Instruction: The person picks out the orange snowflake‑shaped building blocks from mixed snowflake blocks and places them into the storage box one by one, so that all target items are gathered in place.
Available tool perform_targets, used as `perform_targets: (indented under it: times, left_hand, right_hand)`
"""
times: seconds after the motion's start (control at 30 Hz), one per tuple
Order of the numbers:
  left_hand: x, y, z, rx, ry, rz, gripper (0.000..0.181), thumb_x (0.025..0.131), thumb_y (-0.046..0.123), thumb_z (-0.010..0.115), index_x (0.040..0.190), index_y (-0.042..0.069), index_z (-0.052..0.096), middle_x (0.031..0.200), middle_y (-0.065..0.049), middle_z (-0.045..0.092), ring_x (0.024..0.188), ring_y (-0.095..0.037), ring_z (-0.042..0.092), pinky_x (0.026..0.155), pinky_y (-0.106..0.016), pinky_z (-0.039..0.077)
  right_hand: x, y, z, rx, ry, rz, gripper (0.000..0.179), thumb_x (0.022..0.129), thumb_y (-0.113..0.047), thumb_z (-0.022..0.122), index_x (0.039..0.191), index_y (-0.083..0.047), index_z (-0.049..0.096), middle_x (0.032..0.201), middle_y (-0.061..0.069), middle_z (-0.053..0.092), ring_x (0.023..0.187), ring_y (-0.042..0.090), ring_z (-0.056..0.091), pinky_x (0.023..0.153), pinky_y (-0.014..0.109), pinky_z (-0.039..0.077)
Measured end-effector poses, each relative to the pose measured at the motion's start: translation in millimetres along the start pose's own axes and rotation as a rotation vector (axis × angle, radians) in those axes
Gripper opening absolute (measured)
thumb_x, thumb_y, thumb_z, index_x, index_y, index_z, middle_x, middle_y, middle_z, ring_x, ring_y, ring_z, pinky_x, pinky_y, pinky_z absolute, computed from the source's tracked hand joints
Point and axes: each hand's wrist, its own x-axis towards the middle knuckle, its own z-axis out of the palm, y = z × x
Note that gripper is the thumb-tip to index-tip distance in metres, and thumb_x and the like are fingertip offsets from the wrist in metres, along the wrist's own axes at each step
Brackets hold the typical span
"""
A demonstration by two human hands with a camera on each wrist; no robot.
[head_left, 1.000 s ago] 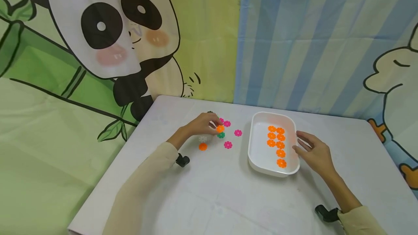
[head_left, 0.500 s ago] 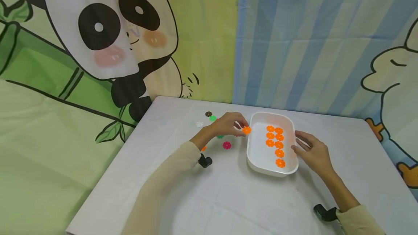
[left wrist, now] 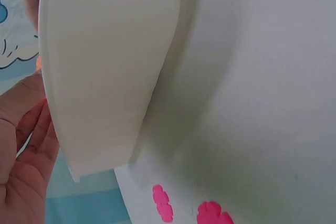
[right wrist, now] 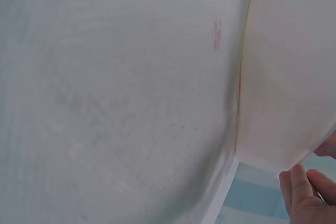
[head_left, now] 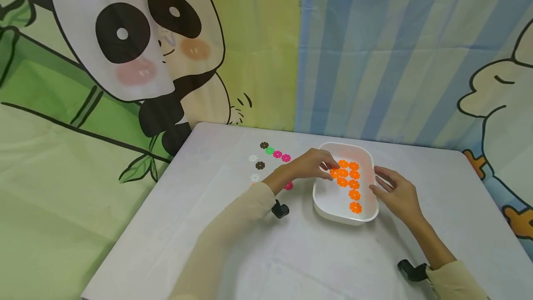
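In the head view my left hand [head_left: 312,163] reaches over the left rim of a white tray [head_left: 337,216]. Its thumb and fingers pinch an orange flower-shaped disc [head_left: 334,174] inside the tray, beside several more orange flower discs [head_left: 355,195]. The left wrist view shows that hand [left wrist: 26,145] behind the tray's tall side wall [left wrist: 105,77], its fingertips mostly hidden. On the tray's right rim, my right hand [head_left: 397,193] holds the edge with thumb and fingers. In the right wrist view its fingers [right wrist: 300,182] meet the rim at the tray's corner.
Left of the tray lie loose flower discs on the white table [head_left: 258,263]: pink [head_left: 286,158], green [head_left: 269,151], brown [head_left: 260,165] and white [head_left: 253,158]. My left forearm partly covers others. A printed curtain [head_left: 345,50] hangs behind the table.
My left hand has carried the orange flower disc rightward from the loose pieces, over the rim and into the tray. The right hand has stayed at the tray's right rim.
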Motion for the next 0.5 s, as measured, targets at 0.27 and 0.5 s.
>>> perform_targets:
  times: [0.27, 0.5]
  left_hand:
    - [19.9, 4.2, 18.3, 0.106, -0.055, 0.01, 0.038, 0.08, 0.014, 0.081, 0.115, 0.005, 0.072, 0.101, 0.0, 0.069, 0.088, -0.007, 0.061, 0.08, -0.008, 0.046]
    - [31.1, 2.5, 33.2, 0.214, -0.139, 0.012, 0.032, 0.082, 0.018, 0.08, 0.112, 0.009, 0.074, 0.096, 0.003, 0.069, 0.084, -0.008, 0.056, 0.078, -0.009, 0.042]
  right_hand:
    - [1.5, 2.9, -0.7, -0.005, -0.001, 0.009, 0.059, 0.087, -0.009, 0.073, 0.139, 0.002, 0.047, 0.14, 0.024, 0.049, 0.122, 0.04, 0.053, 0.082, 0.015, 0.046]
    - [2.7, 2.4, -0.4, 0.008, -0.007, 0.007, 0.059, 0.087, -0.008, 0.073, 0.139, 0.002, 0.048, 0.14, 0.023, 0.049, 0.123, 0.039, 0.053, 0.083, 0.018, 0.046]
